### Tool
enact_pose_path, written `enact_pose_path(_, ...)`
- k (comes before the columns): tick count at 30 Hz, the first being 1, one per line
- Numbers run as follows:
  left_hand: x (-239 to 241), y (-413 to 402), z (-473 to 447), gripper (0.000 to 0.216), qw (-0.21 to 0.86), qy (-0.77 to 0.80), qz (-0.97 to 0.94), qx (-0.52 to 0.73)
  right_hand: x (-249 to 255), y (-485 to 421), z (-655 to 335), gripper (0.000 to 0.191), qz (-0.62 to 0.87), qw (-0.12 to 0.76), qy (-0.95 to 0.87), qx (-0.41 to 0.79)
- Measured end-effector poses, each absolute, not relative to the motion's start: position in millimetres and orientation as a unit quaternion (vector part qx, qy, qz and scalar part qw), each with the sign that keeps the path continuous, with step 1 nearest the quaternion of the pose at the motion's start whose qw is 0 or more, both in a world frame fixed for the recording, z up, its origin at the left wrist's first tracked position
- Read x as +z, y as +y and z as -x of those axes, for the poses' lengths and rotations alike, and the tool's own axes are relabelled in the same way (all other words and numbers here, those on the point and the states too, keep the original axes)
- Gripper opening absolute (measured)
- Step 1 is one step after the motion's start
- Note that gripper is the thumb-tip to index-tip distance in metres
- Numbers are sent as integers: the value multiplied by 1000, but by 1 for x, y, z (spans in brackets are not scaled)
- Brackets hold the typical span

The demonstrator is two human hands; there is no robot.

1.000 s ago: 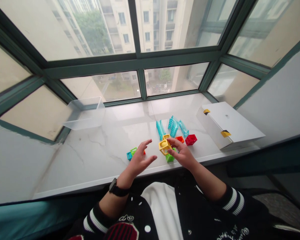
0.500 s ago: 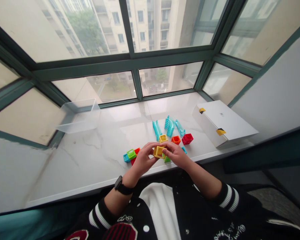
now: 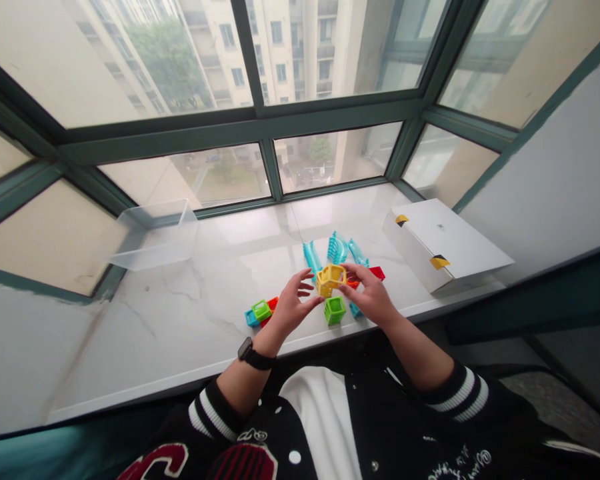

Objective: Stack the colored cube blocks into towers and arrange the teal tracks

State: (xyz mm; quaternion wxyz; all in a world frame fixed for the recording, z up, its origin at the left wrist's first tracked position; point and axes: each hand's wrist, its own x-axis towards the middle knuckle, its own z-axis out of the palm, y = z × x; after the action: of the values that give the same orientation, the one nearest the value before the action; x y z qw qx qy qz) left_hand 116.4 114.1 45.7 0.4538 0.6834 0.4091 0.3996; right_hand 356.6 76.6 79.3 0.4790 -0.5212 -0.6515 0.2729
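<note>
My right hand (image 3: 370,293) pinches a yellow cube block (image 3: 337,272) with open, framed sides. It overlaps a second yellow block in view; whether the two are joined I cannot tell. To their left, my left hand (image 3: 296,303) has its fingers spread and holds nothing. Below the yellow blocks, a green cube block (image 3: 335,311) sits on the sill. Orange, red and blue blocks lie partly behind my right hand. Left of my left hand is a cluster with a lime-green block (image 3: 261,309), a blue block (image 3: 251,318) and red ones.
Clear blue track pieces (image 3: 338,247) lie behind the blocks. A white box (image 3: 447,240) with yellow-and-black tabs stands at the right. A transparent plastic bin (image 3: 155,257) stands at the left on the marble-patterned sill (image 3: 205,267), below the windows.
My left hand has come off the yellow block and spread its fingers. My right hand has carried the block slightly away from me and right, uncovering the green block.
</note>
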Motion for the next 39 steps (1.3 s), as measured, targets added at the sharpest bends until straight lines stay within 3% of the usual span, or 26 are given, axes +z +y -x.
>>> enact_pose_path(7,12,156,-133,64,380,466,-734,315,65,80,-386,53,578,532,-556,270)
enact_pose_path(17,6,160,-142,44,392,471,-744,267,53,90,-387,51,573,498,-590,276)
enact_pose_path(39,-4,156,-142,45,410,454,-733,296,30,134,-374,49,512,373,-715,297)
